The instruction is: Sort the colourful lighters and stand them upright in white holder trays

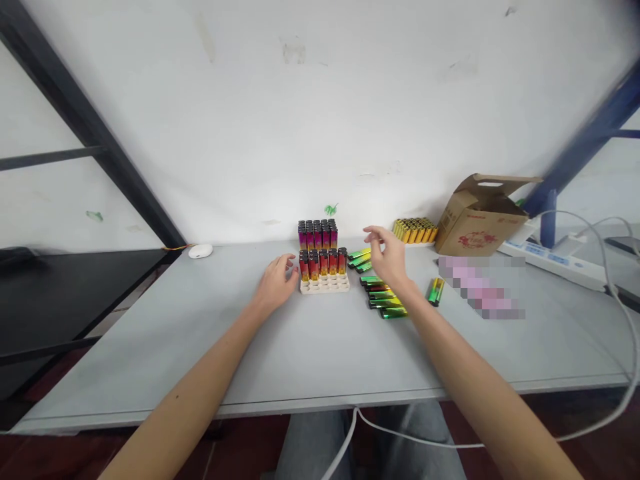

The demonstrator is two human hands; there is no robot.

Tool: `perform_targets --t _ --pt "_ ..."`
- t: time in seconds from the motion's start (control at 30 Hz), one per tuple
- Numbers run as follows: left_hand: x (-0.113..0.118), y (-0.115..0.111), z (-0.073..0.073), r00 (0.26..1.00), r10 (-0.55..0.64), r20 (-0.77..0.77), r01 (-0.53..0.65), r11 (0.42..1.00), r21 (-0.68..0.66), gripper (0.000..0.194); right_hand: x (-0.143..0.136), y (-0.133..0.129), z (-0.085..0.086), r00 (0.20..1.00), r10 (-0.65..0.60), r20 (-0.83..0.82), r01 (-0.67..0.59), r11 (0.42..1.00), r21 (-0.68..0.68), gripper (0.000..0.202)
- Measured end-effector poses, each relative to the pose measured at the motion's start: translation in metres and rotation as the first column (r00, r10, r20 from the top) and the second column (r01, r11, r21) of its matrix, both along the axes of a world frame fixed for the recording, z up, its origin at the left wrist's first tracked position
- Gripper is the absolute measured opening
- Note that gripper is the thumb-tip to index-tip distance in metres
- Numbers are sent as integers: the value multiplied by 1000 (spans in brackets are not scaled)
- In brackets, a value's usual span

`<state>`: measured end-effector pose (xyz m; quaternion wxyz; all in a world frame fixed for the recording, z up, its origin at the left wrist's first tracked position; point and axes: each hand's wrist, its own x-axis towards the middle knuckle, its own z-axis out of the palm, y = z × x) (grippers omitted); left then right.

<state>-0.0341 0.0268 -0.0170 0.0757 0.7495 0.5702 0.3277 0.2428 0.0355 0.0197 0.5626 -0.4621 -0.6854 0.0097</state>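
Observation:
A cream tray [325, 285] with holes stands on the grey table [310, 347], its back rows filled with upright red-and-yellow lighters [323, 261]. My left hand [276, 280] rests on the table just left of the tray, fingers spread, holding nothing. My right hand [387, 257] hovers open to the right of the tray, above several loose green lighters [383, 297] lying flat. Behind the tray stands a second block of purple-and-orange lighters [317, 235].
A group of yellow lighters [415, 231] and an open cardboard box [480, 217] sit at the back right. One green lighter [435, 291] lies alone. A white power strip [555, 260] with cables is at far right, a small white device [201, 251] at back left.

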Motion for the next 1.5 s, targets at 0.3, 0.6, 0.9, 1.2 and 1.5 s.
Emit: perform_targets --t 0.3,0.6,0.9,1.2,1.5 --pt "1 -1 3 1000 12 -6 -12 1000 7 32 61 5 -2 960 197 198 -92 892 -442 28" --pt "0 -1 1 999 19 26 -18 999 -27 41 59 -2 -1 820 517 247 -167 627 -761 35" --pt "-2 0 3 998 37 43 -36 999 -15 40 80 1 4 909 357 213 -116 709 -695 30" --pt "0 -3 5 1000 16 -11 -16 1000 6 29 90 5 -3 892 241 381 73 756 -650 26" --pt "-1 -3 7 1000 14 -17 -13 1000 17 28 63 -15 10 812 537 230 -97 513 -853 27"
